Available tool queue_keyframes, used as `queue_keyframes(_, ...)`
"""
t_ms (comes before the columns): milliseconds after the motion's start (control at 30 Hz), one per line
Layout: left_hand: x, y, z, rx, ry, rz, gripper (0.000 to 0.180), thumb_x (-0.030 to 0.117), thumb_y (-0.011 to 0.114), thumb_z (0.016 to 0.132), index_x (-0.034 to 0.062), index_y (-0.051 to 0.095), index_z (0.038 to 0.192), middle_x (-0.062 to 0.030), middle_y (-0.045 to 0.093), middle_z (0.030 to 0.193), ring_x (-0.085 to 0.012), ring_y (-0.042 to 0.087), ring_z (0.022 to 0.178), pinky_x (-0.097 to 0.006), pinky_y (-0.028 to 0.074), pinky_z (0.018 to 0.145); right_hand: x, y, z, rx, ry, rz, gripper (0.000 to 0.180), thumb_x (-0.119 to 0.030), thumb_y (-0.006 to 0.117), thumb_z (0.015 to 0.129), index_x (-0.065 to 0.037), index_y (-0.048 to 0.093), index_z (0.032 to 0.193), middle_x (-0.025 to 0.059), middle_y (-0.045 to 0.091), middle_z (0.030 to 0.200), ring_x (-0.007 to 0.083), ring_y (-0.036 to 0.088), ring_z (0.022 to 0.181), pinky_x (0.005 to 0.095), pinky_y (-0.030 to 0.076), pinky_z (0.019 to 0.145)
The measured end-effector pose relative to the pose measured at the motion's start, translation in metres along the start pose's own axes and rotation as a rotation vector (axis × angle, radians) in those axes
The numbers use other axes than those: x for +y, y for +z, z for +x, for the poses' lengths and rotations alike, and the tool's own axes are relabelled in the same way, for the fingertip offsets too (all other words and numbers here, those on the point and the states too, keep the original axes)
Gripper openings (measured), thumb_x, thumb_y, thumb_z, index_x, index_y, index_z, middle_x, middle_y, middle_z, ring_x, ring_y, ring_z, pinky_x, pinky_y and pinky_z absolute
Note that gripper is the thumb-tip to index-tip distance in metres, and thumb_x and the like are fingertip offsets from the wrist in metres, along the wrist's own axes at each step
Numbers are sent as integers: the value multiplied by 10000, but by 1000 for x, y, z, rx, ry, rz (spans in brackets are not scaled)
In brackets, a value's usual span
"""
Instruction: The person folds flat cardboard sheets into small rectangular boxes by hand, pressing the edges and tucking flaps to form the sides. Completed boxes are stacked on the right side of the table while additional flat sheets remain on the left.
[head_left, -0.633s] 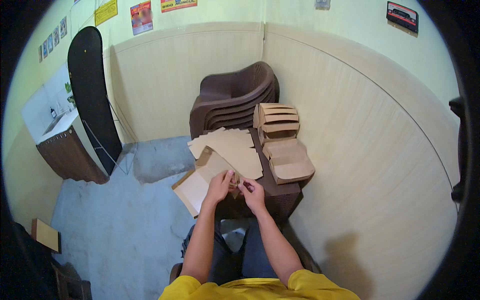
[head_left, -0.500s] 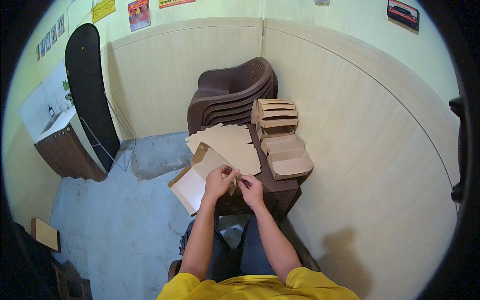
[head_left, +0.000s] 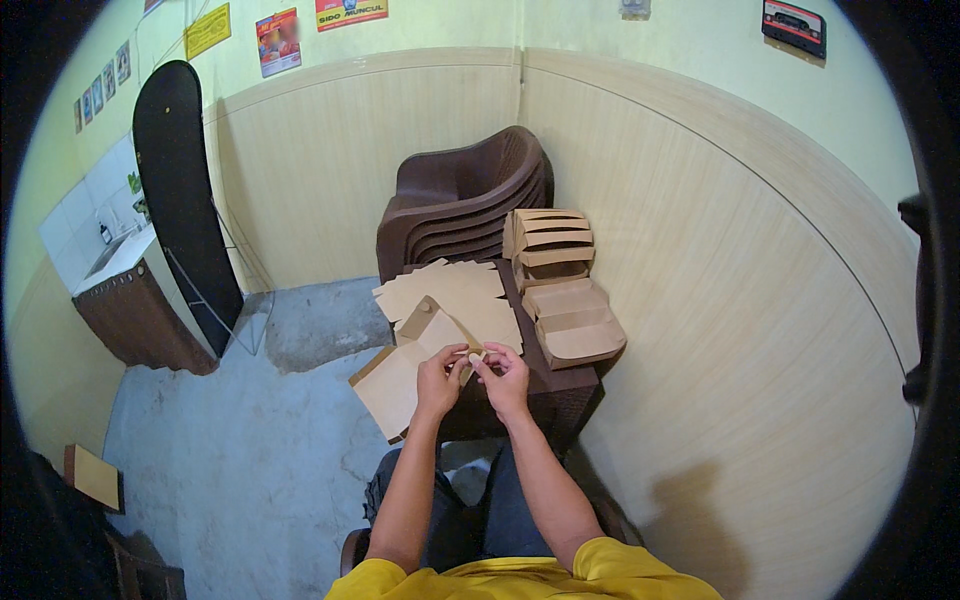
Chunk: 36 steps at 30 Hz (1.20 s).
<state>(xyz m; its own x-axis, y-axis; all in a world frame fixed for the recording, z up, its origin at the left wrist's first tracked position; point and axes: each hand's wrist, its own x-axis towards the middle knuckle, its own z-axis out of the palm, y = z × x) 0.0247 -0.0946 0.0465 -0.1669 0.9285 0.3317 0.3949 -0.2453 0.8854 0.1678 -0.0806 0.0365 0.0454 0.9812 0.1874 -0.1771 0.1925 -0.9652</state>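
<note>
On the brown tabletop [head_left: 565, 379] lies a loose pile of flat cardboard sheets [head_left: 482, 300], and the half-folded cardboard box [head_left: 405, 368] is at the near left edge, poking out past it, so a bump or tug could make the box tip or push the pile crooked. The left hand [head_left: 438, 382] and right hand [head_left: 505, 380] pinch a small corner flap [head_left: 475, 353] of the box, which might rip or crease wrong if squeezed too hard.
</note>
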Motion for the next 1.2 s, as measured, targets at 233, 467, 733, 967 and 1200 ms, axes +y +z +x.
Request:
queue_keyframes(233,-14,0,2,-66,-25,-160,193,40,691,1007,-25,761,1175,-122,811,1046,-181,767,973,-332,594,868,8,1,0,27,-37,-62,360,-47,836,906,-12,677,1228,52,747,884,114,699,778,271,551,708)
queue_keyframes(467,-13,1,-1,-54,-39,-160,196,52,690,1004,-8,782,1166,-133,818,1025,-188,777,956,-330,593,859,11,1,3,60,-94,-188,328,-20,826,910,12,658,1191,44,719,812,102,677,696,247,558,651)
queue_keyframes(733,-18,-1,0,-66,-18,-140,179,51,694,1008,-5,788,1150,-112,810,981,-166,751,887,-322,586,836,13,0,3,46,-138,-243,293,-10,817,896,-2,679,1155,41,724,802,102,679,700,260,541,659)
queue_keyframes(967,-20,-6,2,-147,-56,-283,149,42,722,1000,-9,787,1123,-71,799,975,-135,727,903,-299,573,848,8,-4,3,-12,-112,-257,301,52,772,874,0,677,1155,42,724,808,105,682,713,260,561,684)
queue_keyframes(1200,-28,-11,7,-221,-195,-433,138,40,737,998,-37,780,1103,-52,778,945,-126,704,886,-280,563,818,6,-7,6,-95,-73,-268,296,51,777,867,10,666,1138,47,725,803,99,690,719,262,576,674)
